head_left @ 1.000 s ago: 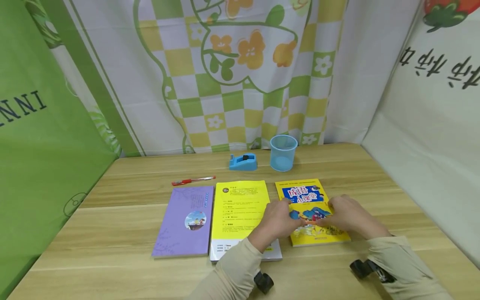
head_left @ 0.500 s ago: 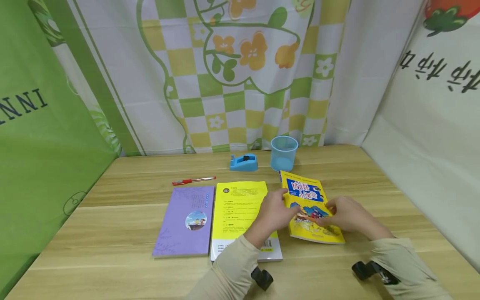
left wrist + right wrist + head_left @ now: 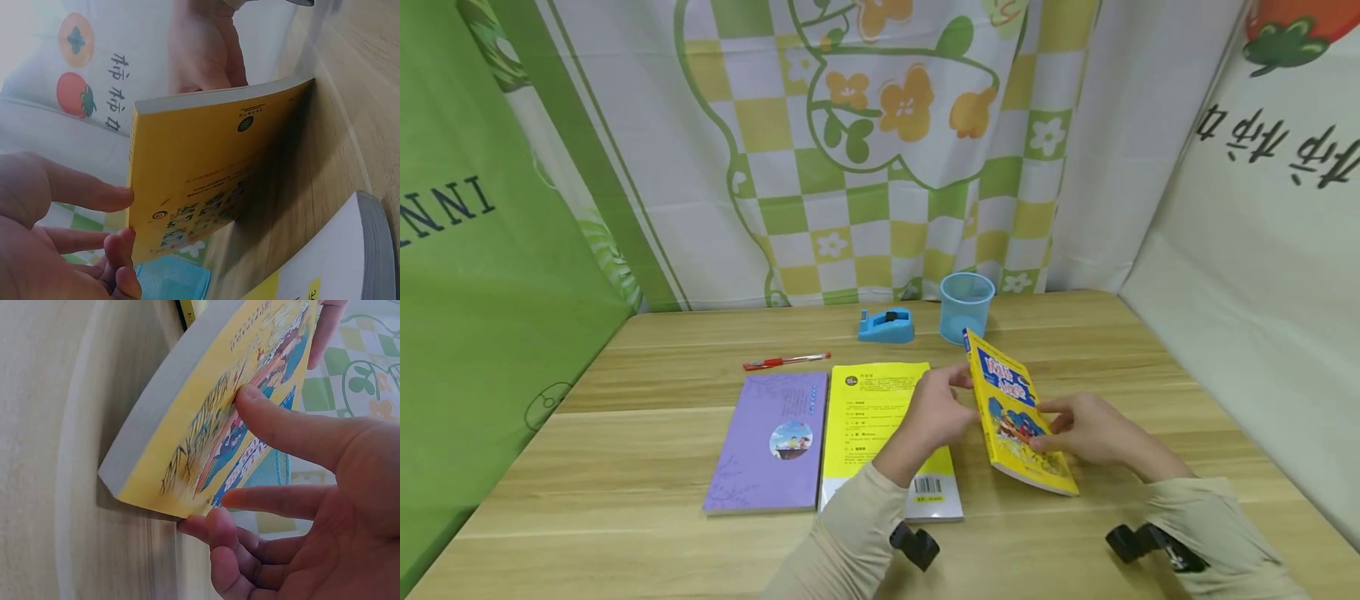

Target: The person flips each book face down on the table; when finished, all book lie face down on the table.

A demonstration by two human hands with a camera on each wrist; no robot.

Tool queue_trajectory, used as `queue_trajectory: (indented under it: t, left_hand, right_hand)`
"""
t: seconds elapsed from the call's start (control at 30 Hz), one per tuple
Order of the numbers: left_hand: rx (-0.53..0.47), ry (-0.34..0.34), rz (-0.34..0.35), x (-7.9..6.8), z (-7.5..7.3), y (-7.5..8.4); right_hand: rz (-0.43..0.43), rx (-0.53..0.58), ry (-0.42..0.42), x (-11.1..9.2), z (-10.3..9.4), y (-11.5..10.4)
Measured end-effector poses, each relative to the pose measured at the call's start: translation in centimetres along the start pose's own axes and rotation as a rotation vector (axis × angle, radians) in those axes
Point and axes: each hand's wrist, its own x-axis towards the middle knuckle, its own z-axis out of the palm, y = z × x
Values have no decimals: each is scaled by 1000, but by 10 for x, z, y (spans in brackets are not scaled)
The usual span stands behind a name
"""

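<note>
A thin yellow book (image 3: 1011, 412) with a blue title panel and cartoon cover stands tilted on the table, its spine side raised. Along that spine, my left hand (image 3: 936, 408) touches with thumb and fingertips; in the left wrist view, the left thumb (image 3: 103, 195) and fingers lie at the spine edge beside the yellow back cover (image 3: 194, 162). My right hand (image 3: 1090, 429) holds the lower side, thumb (image 3: 269, 409) on the front cover and other fingers around the opposite edge. A thicker yellow-and-white book (image 3: 880, 417) lies flat beneath the left forearm.
A purple book (image 3: 775, 442) lies flat at the left, with a red pen (image 3: 786, 361) behind it. Farther back are a blue tape dispenser (image 3: 886, 325) and a blue mesh cup (image 3: 967, 308). Fabric walls stand behind and beside the wooden table (image 3: 587, 467).
The yellow cartoon book has gone from lying flat to steeply tilted, spine side up. My left thumb has moved off the cover to the spine; the right hand keeps its hold.
</note>
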Motion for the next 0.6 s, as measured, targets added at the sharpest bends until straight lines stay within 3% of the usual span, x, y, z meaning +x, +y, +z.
queue_trajectory:
  t: [0.3,0.5,0.6]
  left_hand:
    - [-154,-44,20,1,-2,-2]
    - [-253,-143,-11,1,1,-6]
    - [-247,-174,-28,-1,1,-5]
  right_hand:
    - [-149,126,-45,-3,-2,1]
    - [-240,230,-86,-5,-2,-1]
    - [-273,269,-98,-6,-2,-2]
